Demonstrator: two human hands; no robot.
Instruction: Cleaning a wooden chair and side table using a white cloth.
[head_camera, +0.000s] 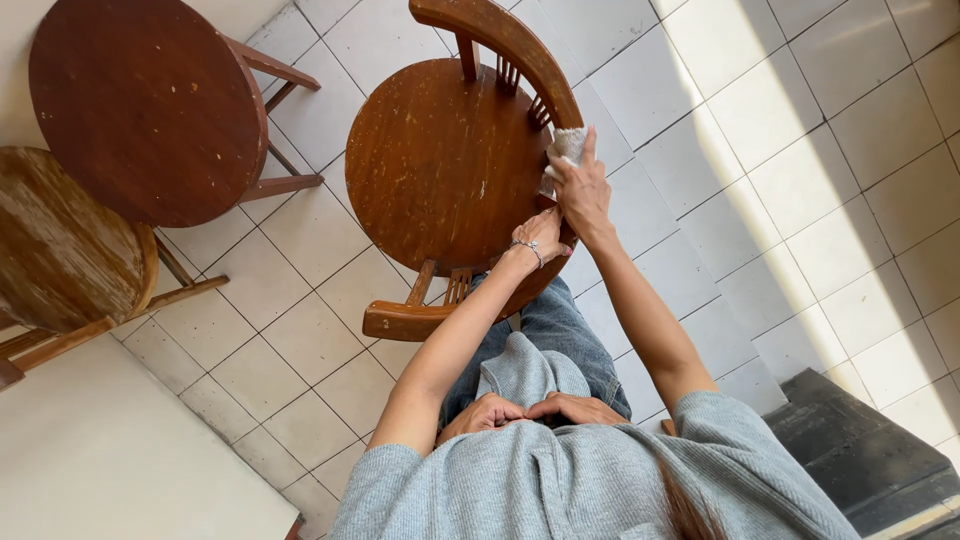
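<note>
At the right edge of the round wooden chair (440, 160), beside its curved backrest, the right hand (580, 192) presses a pale cloth (566, 146) against the wood, fingers closed around it. Just below, the left hand (540, 235), wearing a bracelet, grips the seat's rim.

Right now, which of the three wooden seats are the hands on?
The middle chair with the curved backrest; right hand presses a cloth there, left hand beside it.
</note>
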